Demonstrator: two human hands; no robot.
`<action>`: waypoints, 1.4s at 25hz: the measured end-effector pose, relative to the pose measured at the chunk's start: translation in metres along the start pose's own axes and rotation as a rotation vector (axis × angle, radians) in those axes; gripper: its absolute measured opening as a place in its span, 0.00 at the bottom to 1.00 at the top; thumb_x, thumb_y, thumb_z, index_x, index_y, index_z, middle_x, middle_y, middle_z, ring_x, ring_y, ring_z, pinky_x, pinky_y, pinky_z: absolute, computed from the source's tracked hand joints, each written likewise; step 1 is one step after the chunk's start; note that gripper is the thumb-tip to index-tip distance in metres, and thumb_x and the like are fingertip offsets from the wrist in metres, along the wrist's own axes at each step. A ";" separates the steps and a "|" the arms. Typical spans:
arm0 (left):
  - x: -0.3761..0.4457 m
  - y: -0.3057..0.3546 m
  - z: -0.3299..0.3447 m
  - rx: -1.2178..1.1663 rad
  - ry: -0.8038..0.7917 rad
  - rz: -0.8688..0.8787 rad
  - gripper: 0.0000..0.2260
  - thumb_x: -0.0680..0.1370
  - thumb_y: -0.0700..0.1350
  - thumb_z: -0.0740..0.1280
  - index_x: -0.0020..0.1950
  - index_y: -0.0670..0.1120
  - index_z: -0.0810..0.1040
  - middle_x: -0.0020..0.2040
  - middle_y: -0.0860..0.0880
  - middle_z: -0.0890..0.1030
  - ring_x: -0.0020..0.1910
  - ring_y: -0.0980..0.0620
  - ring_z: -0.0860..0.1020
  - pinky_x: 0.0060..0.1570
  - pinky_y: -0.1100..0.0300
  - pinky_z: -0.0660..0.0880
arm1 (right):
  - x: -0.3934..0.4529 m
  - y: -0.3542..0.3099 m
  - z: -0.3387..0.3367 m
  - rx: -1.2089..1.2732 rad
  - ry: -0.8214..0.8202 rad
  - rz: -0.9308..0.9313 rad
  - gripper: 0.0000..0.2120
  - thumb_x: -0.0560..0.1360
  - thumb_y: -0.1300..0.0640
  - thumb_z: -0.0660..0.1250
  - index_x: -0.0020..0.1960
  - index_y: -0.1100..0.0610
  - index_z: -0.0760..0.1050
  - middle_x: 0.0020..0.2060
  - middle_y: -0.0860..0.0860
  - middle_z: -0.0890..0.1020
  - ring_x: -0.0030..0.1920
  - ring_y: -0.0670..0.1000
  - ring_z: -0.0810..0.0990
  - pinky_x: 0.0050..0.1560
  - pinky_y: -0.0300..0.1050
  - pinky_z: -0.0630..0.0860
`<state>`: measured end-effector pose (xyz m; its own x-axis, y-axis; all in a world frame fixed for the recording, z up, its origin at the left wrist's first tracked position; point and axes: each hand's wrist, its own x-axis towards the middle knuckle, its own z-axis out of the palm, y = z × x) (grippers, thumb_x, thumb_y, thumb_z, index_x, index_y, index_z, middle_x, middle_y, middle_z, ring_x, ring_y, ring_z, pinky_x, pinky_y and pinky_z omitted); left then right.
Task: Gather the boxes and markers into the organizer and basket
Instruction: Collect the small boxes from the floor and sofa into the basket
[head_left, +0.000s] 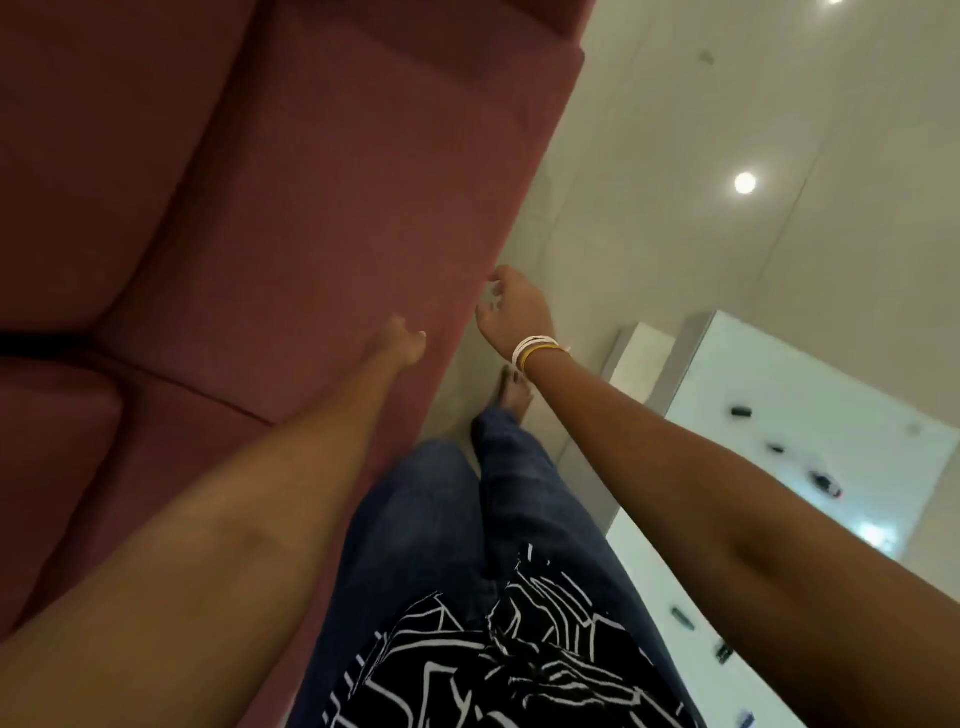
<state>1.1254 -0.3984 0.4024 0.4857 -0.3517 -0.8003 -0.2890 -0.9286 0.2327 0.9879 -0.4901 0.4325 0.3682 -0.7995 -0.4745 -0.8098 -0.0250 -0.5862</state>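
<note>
My left hand (402, 340) reaches out over the edge of a dark red sofa, fingers curled loosely, with nothing in it. My right hand (511, 306), with white and yellow bangles at the wrist, hangs over the floor just past the sofa's edge, fingers apart and empty. On the glossy white table (810, 395) at the right lie several small dark objects, such as one (741, 412) and another (682, 618); they are too small and blurred to tell as markers or boxes. No organizer or basket is in view.
The dark red sofa (260, 208) fills the left half. Pale tiled floor (675, 182) runs between sofa and table. My legs in blue jeans and a bare foot (514, 395) stand in that narrow gap.
</note>
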 end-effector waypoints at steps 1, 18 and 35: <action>0.009 0.019 -0.008 -0.018 0.002 -0.009 0.25 0.79 0.50 0.63 0.74 0.42 0.64 0.73 0.41 0.69 0.71 0.41 0.68 0.70 0.52 0.66 | 0.027 -0.009 -0.017 -0.086 -0.030 -0.071 0.23 0.72 0.59 0.63 0.67 0.59 0.69 0.58 0.59 0.77 0.55 0.62 0.78 0.56 0.54 0.76; 0.189 0.196 -0.140 -0.296 0.038 -0.222 0.22 0.80 0.51 0.59 0.71 0.41 0.68 0.70 0.41 0.72 0.67 0.40 0.72 0.64 0.54 0.69 | 0.390 -0.210 -0.043 -0.863 -0.356 -0.608 0.37 0.77 0.55 0.63 0.79 0.50 0.46 0.77 0.55 0.57 0.75 0.58 0.61 0.67 0.62 0.66; 0.233 0.223 -0.118 -0.807 -0.050 -0.400 0.37 0.77 0.55 0.65 0.80 0.48 0.49 0.79 0.45 0.41 0.79 0.45 0.47 0.76 0.53 0.53 | 0.528 -0.301 0.040 -0.093 -0.498 -0.267 0.28 0.65 0.60 0.78 0.60 0.56 0.69 0.51 0.50 0.77 0.50 0.50 0.77 0.54 0.39 0.74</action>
<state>1.2715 -0.7013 0.3328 0.3833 0.0034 -0.9236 0.5700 -0.7877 0.2337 1.4443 -0.8809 0.3318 0.7183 -0.3791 -0.5834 -0.6876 -0.2585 -0.6785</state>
